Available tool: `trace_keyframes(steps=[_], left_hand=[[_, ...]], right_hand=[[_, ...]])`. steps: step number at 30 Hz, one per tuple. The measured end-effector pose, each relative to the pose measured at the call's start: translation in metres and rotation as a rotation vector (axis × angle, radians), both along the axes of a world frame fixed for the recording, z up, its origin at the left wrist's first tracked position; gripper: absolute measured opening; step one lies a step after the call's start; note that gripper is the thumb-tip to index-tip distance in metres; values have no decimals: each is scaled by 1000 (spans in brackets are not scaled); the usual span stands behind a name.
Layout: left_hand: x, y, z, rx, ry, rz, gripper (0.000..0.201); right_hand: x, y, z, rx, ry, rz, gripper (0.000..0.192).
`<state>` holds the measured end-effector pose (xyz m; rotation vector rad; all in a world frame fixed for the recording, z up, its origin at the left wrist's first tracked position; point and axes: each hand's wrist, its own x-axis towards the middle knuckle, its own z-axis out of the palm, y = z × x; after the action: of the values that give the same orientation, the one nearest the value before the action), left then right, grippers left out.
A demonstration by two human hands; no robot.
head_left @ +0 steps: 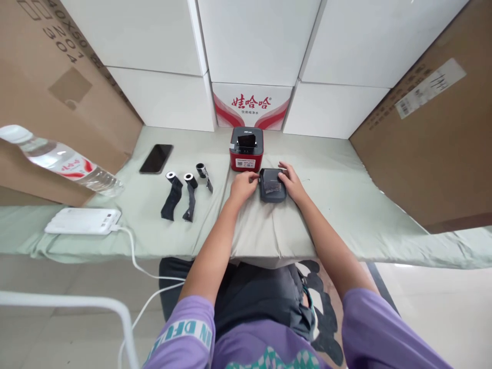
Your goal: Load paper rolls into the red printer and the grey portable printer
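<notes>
A small dark-grey portable printer lies flat on the cloth in front of me, with a short dark, shiny strip across its top. My left hand is at its left edge, thumb and forefinger pinched together against the side; anything between the fingertips is too small to make out. My right hand grips the upper right corner, thumb on the edge and fingers stretched around behind. Just beyond, a red and black receipt printer stands upright with a dark piece sticking up from its top.
Left of my hands lie three partly unrolled black rolls: one, a second and a smaller one. Farther left are a phone, a water bottle and a cabled white power bank. Cardboard boxes flank the table; white boxes back it.
</notes>
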<state>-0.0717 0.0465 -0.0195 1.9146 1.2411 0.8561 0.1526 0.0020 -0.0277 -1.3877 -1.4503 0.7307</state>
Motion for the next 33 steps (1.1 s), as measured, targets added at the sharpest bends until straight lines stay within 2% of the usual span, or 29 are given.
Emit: trace_keyframes(steps=[5,12,17,21,27,33], left_hand=[[1,-6,3,-25,17,31,21],[-1,-4,6,-92,-10,4,16],[4,-9,12,-277,-116,-7,16],[8,-7,10,-383,-194,-1,14],[9,-4,7,-423,-286,-9,15],[11,-4,13,-464,-249,24,16]], right_hand=[[0,1,-2,-8,28,-32,62],[1,1,-1,-18,19,-31,64],[2,1,-1,-22,25,-51,68],[2,1,-1,-31,30,-56,70],[3,2,0,-8,40,-72,70],[4,6,-4,21,46,-96,72]])
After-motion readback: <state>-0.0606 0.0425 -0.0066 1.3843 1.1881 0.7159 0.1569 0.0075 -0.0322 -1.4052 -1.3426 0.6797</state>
